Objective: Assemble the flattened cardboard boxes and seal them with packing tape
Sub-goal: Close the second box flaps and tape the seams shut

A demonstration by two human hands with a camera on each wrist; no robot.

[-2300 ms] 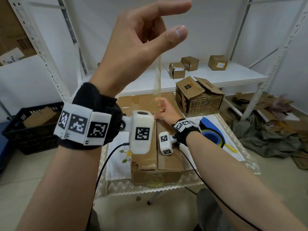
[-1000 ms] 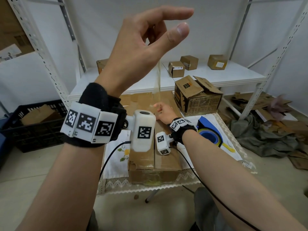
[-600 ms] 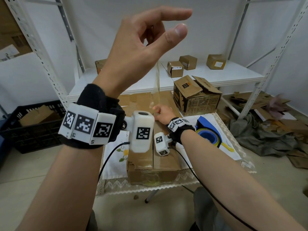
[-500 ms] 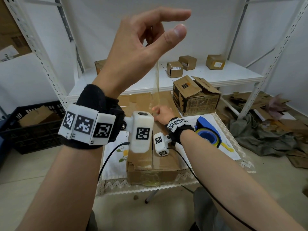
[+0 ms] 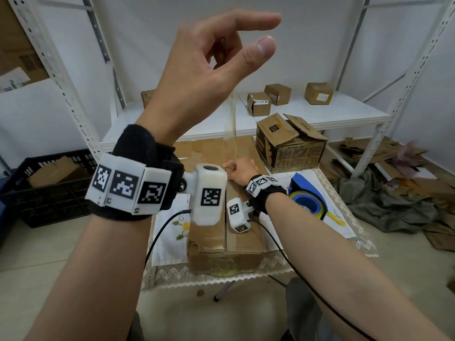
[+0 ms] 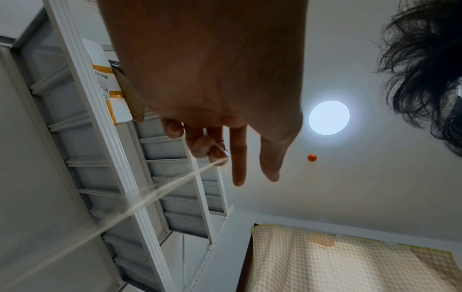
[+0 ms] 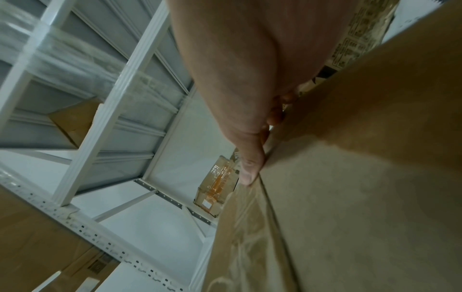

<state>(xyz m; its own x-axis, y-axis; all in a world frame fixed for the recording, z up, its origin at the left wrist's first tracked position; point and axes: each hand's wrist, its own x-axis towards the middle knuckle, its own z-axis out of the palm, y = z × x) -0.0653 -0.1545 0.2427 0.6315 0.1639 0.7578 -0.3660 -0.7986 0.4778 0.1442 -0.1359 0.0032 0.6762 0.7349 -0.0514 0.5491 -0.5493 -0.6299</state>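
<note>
Head view is showing a strip of clear tape (image 5: 232,124) running almost straight up from the top of the cardboard box (image 5: 242,236) on the small table (image 5: 339,231) to the raised left hand (image 5: 204,70). That vertical run is what the next move is hinging on: the tape's long axis is standing upright, while the centre seam it has to cover is lying flat and running toward the person.

Left hand is sitting high above the box. Left wrist view is showing the tape's upper end (image 6: 220,161) caught at the curled middle fingers (image 6: 217,152), with index finger and thumb sticking out free.

Right hand (image 5: 240,169) is low, on the far part of the box top, fingers curled. Right wrist view is showing the thumb (image 7: 250,166) lying along the seam and pressing on the tape's lower end, so this hand is the nearer one to the seam.

Box flaps are lying closed and meeting at the seam; the near edge is looking torn and glossy with old tape. My judgement: the strip needs to swing down toward the person to land along the seam.

Blue tape dispenser (image 5: 307,198) is resting just right of the box.
</note>
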